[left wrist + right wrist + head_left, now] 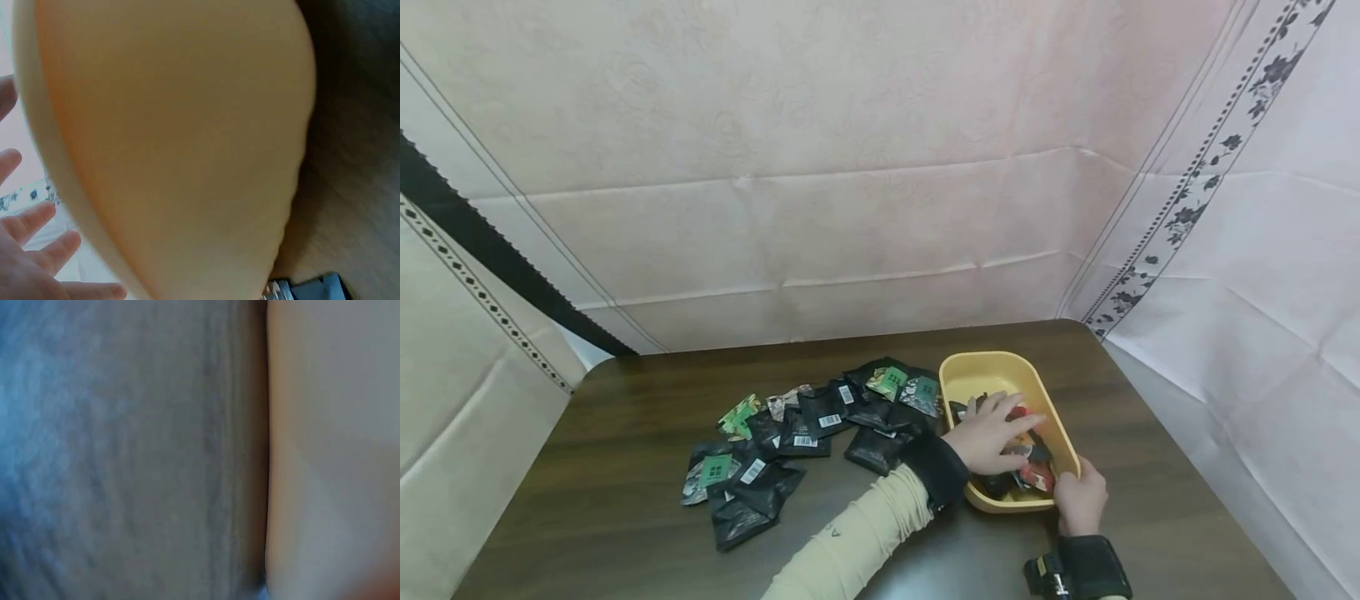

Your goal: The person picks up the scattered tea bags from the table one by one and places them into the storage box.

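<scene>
A yellow plastic tray [985, 360] stands on the dark wooden table, right of centre, with several red and dark packets [1037, 473] inside. My left hand [996, 432] reaches over the tray's near left wall and lies on those packets with its fingers spread. In the left wrist view the fingers [34, 259] show straight beside the tray's outer wall [175, 137]. My right hand [1078, 498] grips the tray's near right corner. The right wrist view is a blur of table [125, 456] and tray wall [331, 425].
Several dark foil packets [805, 425], some with green labels, lie scattered on the table [625, 517] left of the tray; one packet's edge [312, 289] shows in the left wrist view. Pale cloth walls close in the back and both sides.
</scene>
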`<act>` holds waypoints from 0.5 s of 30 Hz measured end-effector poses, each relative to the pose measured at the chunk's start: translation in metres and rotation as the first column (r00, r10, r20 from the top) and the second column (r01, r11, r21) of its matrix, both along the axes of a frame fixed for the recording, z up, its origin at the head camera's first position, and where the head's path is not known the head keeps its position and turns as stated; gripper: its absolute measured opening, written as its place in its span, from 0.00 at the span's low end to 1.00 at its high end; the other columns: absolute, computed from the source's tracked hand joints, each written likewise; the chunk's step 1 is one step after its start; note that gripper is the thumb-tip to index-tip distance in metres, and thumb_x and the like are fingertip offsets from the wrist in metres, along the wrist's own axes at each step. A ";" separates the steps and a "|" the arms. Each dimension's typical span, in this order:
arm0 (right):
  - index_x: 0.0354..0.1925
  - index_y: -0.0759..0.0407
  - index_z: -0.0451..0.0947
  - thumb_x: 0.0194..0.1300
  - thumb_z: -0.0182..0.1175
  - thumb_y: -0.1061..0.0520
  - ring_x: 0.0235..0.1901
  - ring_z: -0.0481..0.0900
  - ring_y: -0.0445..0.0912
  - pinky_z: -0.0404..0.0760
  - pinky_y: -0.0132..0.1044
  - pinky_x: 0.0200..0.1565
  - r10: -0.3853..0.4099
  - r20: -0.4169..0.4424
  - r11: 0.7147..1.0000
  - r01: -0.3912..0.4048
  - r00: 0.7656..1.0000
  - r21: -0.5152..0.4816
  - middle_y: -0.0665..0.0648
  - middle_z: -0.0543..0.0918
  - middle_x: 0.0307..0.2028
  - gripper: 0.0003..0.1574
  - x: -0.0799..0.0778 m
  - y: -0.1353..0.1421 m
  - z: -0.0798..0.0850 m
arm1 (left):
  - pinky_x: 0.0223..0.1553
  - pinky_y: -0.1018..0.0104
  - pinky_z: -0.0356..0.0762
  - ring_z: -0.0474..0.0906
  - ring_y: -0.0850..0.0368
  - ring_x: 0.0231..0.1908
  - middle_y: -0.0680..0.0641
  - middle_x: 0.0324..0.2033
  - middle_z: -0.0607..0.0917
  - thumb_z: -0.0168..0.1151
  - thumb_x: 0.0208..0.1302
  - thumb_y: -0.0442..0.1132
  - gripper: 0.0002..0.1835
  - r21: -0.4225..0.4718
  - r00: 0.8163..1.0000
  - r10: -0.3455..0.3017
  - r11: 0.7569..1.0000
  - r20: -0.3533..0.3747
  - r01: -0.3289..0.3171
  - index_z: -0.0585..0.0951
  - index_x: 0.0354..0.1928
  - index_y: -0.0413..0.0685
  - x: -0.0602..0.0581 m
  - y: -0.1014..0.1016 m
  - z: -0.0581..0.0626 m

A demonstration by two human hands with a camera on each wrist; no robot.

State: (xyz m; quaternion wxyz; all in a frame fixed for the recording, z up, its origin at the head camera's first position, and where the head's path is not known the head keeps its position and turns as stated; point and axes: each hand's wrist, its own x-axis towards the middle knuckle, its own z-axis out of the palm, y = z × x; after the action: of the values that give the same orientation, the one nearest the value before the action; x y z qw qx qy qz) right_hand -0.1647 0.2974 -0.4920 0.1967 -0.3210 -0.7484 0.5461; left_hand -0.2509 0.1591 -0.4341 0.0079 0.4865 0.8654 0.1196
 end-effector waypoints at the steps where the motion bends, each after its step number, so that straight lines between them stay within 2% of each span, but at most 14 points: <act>1: 0.56 0.81 0.61 0.51 0.34 0.72 0.51 0.64 0.65 0.63 0.58 0.53 -0.002 -0.001 1.000 0.002 1.000 -0.005 0.80 0.66 0.51 0.32 0.000 0.000 0.000 | 0.59 0.44 0.53 0.47 0.52 0.66 0.50 0.67 0.53 0.55 0.61 0.55 0.33 0.010 1.000 0.004 1.000 0.003 -0.004 0.57 0.68 0.67 0.000 -0.002 0.000; 6: 0.58 0.80 0.59 0.50 0.34 0.74 0.53 0.61 0.65 0.61 0.59 0.55 -0.004 0.015 0.999 0.004 1.000 -0.037 0.79 0.64 0.53 0.33 0.001 0.002 0.000 | 0.60 0.51 0.56 0.52 0.53 0.65 0.48 0.65 0.59 0.52 0.63 0.52 0.29 0.104 0.999 0.043 0.994 -0.009 -0.042 0.62 0.66 0.60 -0.011 -0.015 0.003; 10: 0.59 0.80 0.58 0.51 0.33 0.74 0.54 0.61 0.66 0.60 0.59 0.55 0.003 0.024 0.998 -0.002 1.000 -0.059 0.79 0.63 0.54 0.33 0.000 0.001 0.001 | 0.54 0.57 0.65 0.63 0.51 0.58 0.45 0.59 0.67 0.54 0.62 0.45 0.26 0.208 0.990 0.124 0.972 -0.064 -0.109 0.67 0.63 0.53 -0.030 -0.034 -0.001; 12: 0.58 0.80 0.58 0.51 0.33 0.74 0.54 0.61 0.66 0.60 0.59 0.55 0.003 0.020 0.998 -0.002 1.000 -0.061 0.79 0.63 0.54 0.33 0.000 0.000 0.001 | 0.47 0.59 0.70 0.68 0.51 0.52 0.45 0.54 0.72 0.54 0.60 0.42 0.24 0.247 0.977 0.185 0.957 -0.108 -0.154 0.70 0.60 0.49 -0.042 -0.045 -0.005; 15: 0.57 0.81 0.59 0.51 0.33 0.74 0.54 0.62 0.66 0.60 0.59 0.55 0.008 0.015 0.999 -0.007 1.000 -0.043 0.79 0.64 0.53 0.33 -0.001 -0.001 0.001 | 0.38 0.62 0.72 0.70 0.51 0.44 0.45 0.46 0.75 0.54 0.57 0.38 0.20 0.250 0.947 0.283 0.938 -0.148 -0.241 0.75 0.54 0.46 -0.060 -0.059 -0.013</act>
State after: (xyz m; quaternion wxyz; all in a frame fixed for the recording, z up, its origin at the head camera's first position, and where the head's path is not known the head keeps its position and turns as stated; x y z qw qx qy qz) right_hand -0.1655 0.2965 -0.4908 0.1819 -0.3268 -0.7391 0.5603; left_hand -0.3107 0.0996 -0.4471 -0.1432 0.3728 0.9003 0.1732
